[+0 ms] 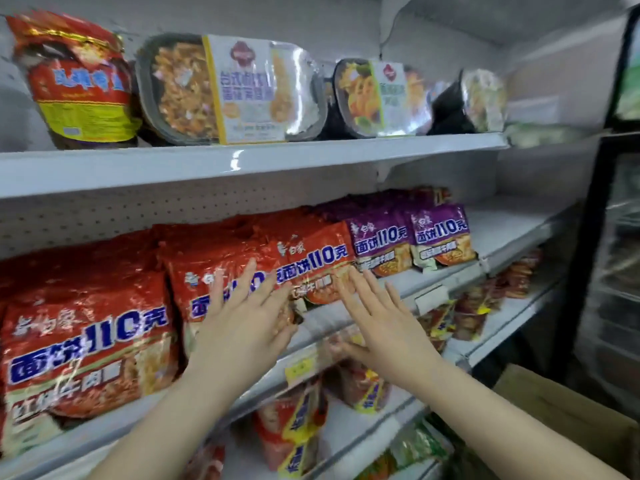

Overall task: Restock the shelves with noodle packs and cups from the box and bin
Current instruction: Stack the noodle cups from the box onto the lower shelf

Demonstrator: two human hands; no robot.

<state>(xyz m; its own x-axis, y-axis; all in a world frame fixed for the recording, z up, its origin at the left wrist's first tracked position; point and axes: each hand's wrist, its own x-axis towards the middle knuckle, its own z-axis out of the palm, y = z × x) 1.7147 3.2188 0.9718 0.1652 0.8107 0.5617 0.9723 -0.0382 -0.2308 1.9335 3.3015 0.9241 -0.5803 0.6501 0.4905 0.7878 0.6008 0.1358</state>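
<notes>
Shelving unit with three visible tiers, the middle shelf (446,271) being the one under work. On it stands a row of large red noodle packs (86,327), followed to the right by purple noodle packs (408,237); beyond these the shelf surface is bare. The upper shelf (242,164) carries tray meals (228,88) and a red bag (79,77). The lower shelf (381,424) holds smaller red-and-yellow packets (298,427). A cardboard box (568,414) sits at lower right, its contents hidden.

The left hand (242,317) lies flat, fingers spread, against the front of a red pack. The right hand (377,317) is likewise spread and holds nothing, its fingertips at the neighbouring red pack.

Step in hand, as judged: squaring up packs already placed. The next move probably calls for turning to the box, taking another pack, and filling the free space at the right of the shelf.
</notes>
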